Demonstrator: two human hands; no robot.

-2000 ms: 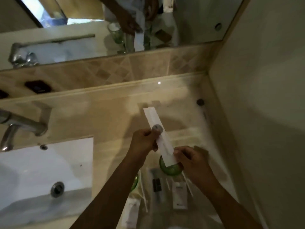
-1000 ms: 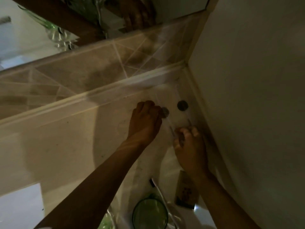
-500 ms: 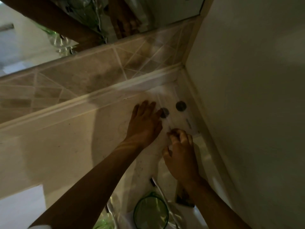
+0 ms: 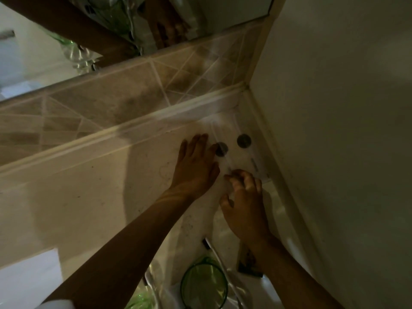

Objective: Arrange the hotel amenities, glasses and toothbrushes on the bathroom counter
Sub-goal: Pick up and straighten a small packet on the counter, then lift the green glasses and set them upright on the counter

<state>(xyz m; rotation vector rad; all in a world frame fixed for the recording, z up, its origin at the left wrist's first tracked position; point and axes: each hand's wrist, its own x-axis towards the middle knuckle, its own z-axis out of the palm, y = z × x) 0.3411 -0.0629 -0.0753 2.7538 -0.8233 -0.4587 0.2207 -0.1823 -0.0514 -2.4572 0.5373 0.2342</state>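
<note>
Both hands barely shifted; left hand [image 4: 196,166] flat, fingers spread beside packet [image 4: 223,152]; right hand [image 4: 244,201] curled, fingertips on packet.

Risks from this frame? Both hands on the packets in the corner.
1. The right forearm passes right beside the green glass; pulling back may knock it.
2. The left hand lies flat at the near packet; sliding could skew it against the far packet.

No text can be read: the round seals and small dark marks on the two white packets [image 4: 243,150] are blurred.
</note>
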